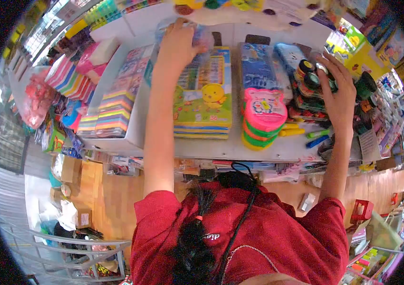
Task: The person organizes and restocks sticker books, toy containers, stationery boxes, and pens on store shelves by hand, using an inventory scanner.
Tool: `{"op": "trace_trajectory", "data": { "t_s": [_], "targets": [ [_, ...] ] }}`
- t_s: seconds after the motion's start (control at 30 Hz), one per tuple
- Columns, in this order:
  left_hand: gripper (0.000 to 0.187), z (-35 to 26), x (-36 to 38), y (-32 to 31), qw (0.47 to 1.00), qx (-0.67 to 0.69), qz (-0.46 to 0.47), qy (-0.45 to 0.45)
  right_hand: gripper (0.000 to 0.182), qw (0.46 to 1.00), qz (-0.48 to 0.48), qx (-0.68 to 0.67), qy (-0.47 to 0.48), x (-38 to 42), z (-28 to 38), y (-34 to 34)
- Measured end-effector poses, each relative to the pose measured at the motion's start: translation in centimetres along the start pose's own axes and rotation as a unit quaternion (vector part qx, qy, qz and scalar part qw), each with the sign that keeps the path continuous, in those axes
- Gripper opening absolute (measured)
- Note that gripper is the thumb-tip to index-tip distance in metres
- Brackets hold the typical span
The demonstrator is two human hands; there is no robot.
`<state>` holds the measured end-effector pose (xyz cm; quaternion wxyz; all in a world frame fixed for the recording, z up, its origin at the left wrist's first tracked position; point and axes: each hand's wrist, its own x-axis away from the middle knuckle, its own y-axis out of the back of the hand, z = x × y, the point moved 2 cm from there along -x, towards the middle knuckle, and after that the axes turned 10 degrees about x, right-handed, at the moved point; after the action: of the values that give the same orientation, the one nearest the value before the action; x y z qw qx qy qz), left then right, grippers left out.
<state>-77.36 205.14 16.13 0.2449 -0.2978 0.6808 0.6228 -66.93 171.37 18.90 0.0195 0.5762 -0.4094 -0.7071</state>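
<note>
My left hand (178, 40) reaches to the back of the shelf, its fingers bent over a clear bluish plastic packet (203, 34). What is inside that packet I cannot make out. Below it lies a stack of yellow-green boxes with a chick picture (214, 97). At the right, my right hand (338, 83) rests with extended fingers against a stack of dark packs with round lids (309, 78), partly hidden by the hand. Blue packs (258, 64) and pink, green and orange bear-shaped cases (264, 111) stand between my hands.
A white box of striped multicoloured packs (112, 111) stands left of my left arm. Yellow markers (291, 130) and a blue marker (317, 141) lie near the shelf's front edge (221, 154). A metal railing (102, 249) is at lower left.
</note>
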Motion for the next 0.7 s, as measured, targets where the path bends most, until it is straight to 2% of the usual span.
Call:
{"op": "trace_trajectory", "data": {
  "t_s": [0.1, 0.2, 0.3, 0.4, 0.5, 0.53, 0.63, 0.7],
  "targets": [
    [0.065, -6.7, -1.0, 1.5, 0.995, 0.046, -0.053, -0.068, 0.025, 0.998, -0.037, -0.005, -0.045, 2.3, -1.7, 1.3],
    [0.065, -12.1, -2.5, -0.6, 0.989, 0.060, 0.133, -0.021, 0.025, 0.993, -0.092, -0.057, -0.039, 5.3, -2.3, 2.1],
    [0.075, -13.6, -5.1, -6.1, 0.970, 0.103, 0.199, -0.095, 0.027, 0.987, -0.095, -0.118, -0.042, 9.3, -2.5, 1.5],
    [0.088, -13.0, -7.3, -12.0, 0.953, 0.074, 0.235, -0.178, 0.028, 0.979, -0.055, -0.178, -0.082, 13.0, -2.7, -0.1],
    [0.098, -11.6, -8.5, -15.4, 0.904, 0.189, 0.333, -0.188, 0.029, 0.966, -0.015, -0.230, -0.120, 15.6, -2.9, -1.1],
    [0.094, -12.8, -8.7, -13.7, 0.911, 0.088, 0.369, -0.160, 0.028, 0.960, -0.003, -0.249, -0.129, 16.2, -3.0, -1.5],
    [0.084, -11.5, -8.3, -15.3, 0.913, 0.134, 0.354, -0.151, 0.027, 0.939, 0.041, -0.299, -0.164, 17.6, -3.6, -2.3],
    [0.077, -11.1, -8.2, -16.1, 0.920, 0.186, 0.292, -0.186, 0.026, 0.931, 0.055, -0.321, -0.165, 17.9, -3.8, -2.8]
  ]
}}
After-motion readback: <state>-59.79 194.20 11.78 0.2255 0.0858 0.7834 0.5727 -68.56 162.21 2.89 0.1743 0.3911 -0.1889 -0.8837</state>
